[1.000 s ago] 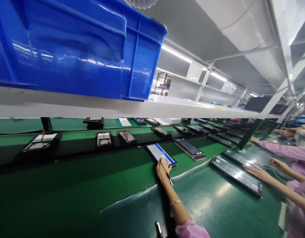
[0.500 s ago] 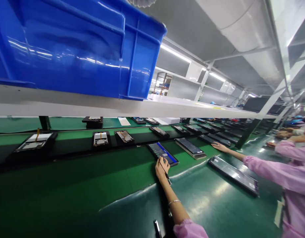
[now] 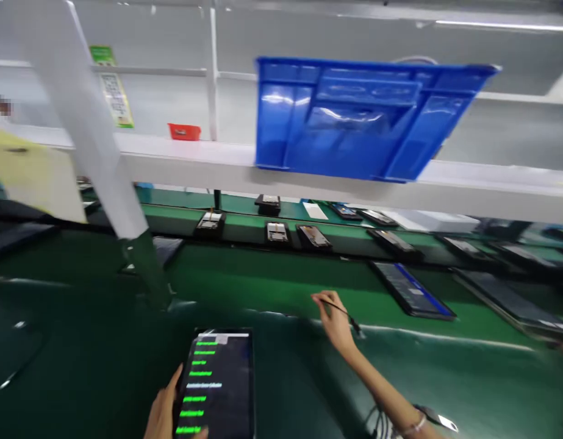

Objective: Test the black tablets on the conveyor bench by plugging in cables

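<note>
My left hand (image 3: 163, 405) grips the lower left side of a tablet (image 3: 221, 384), thumb over the front edge. Lines of green text and one white line glow on its dark screen. To the right, my right hand (image 3: 335, 320) is raised above the green bench with thumb and fingers pinched together. A thin black cable (image 3: 343, 310) runs from that pinch across the hand to a dark end near the wrist. Beyond the right hand lies another tablet (image 3: 412, 289) with a blue strip on its screen.
Opened devices (image 3: 276, 232) with bare innards line a dark belt (image 3: 244, 242) at the back. Above it runs a white shelf (image 3: 194, 166) bearing a blue bin (image 3: 354, 122) and a small red tray (image 3: 184, 132). A post (image 3: 102, 140) stands at left. More tablets (image 3: 514, 302) lie at right.
The view has swung left. My right hand has come away from the blue-striped tablet, still with the cable. My left hand and the green-text tablet have come into view.
</note>
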Motion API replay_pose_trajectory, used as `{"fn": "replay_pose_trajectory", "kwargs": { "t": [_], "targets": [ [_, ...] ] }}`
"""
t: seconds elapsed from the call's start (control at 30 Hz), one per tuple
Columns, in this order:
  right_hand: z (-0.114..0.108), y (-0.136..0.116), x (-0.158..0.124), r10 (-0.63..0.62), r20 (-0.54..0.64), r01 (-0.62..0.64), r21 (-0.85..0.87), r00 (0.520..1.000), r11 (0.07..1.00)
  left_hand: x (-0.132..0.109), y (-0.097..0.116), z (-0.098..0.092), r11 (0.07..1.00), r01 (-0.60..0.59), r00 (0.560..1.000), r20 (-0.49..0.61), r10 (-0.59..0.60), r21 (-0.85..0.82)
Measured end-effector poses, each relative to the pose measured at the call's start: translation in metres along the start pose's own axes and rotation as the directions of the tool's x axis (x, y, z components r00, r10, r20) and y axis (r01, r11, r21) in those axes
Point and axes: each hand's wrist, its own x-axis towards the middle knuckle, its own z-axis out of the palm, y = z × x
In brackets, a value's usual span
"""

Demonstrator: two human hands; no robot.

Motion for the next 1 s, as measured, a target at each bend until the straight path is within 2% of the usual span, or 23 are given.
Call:
{"fn": "replay_pose_trajectory", "kwargs": {
  "t": [0.07, 0.1, 0.17, 0.27, 0.33, 0.4, 0.47, 0.6, 0.67, 0.83, 0.93, 1.0],
  "targets": [
    [0.055, -0.039, -0.009, 0.005, 0.221, -0.027, 0.097, 0.975, 0.995, 0.020, -0.001, -0.004, 0.995, 0.088, 0.996, 0.025, -0.086, -0.057],
    [0.082, -0.056, -0.010, 0.017, 0.337, -0.066, 0.134, 0.941, 0.989, 0.028, -0.001, -0.006, 0.985, 0.126, 0.992, 0.043, -0.122, -0.118],
    [0.135, -0.086, -0.009, 0.052, 0.538, -0.176, 0.181, 0.841, 0.968, 0.033, -0.002, -0.012, 0.947, 0.186, 0.982, 0.084, -0.169, -0.264],
    [0.196, -0.116, -0.005, 0.116, 0.719, -0.353, 0.189, 0.686, 0.916, 0.011, -0.006, -0.014, 0.863, 0.245, 0.968, 0.151, -0.198, -0.442],
    [0.219, -0.127, -0.005, 0.158, 0.776, -0.440, 0.166, 0.611, 0.883, -0.014, -0.008, -0.007, 0.806, 0.271, 0.963, 0.154, -0.223, -0.527],
    [0.230, -0.131, -0.006, 0.189, 0.803, -0.489, 0.141, 0.565, 0.861, -0.036, -0.007, 0.004, 0.766, 0.250, 0.966, 0.095, -0.242, -0.593],
    [0.230, -0.132, -0.006, 0.208, 0.819, -0.510, 0.116, 0.535, 0.852, -0.047, -0.002, 0.012, 0.765, 0.219, 0.965, 0.020, -0.261, -0.606],
    [0.221, -0.132, -0.004, 0.245, 0.835, -0.523, 0.059, 0.492, 0.850, -0.046, 0.010, 0.014, 0.797, 0.258, 0.947, -0.022, -0.321, -0.547],
    [0.219, -0.132, -0.004, 0.259, 0.833, -0.523, 0.042, 0.489, 0.851, -0.043, 0.013, 0.010, 0.808, 0.253, 0.945, -0.041, -0.324, -0.531],
    [0.221, -0.136, -0.007, 0.290, 0.798, -0.493, 0.011, 0.529, 0.870, -0.045, 0.013, 0.010, 0.818, 0.236, 0.948, -0.059, -0.312, -0.525],
    [0.221, -0.140, -0.006, 0.306, 0.804, -0.452, -0.051, 0.510, 0.890, -0.045, 0.011, 0.012, 0.828, 0.225, 0.951, -0.068, -0.300, -0.514],
    [0.220, -0.143, -0.003, 0.314, 0.819, -0.413, -0.104, 0.480, 0.905, -0.044, 0.010, 0.013, 0.835, 0.214, 0.952, -0.083, -0.294, -0.507]
  ]
}}
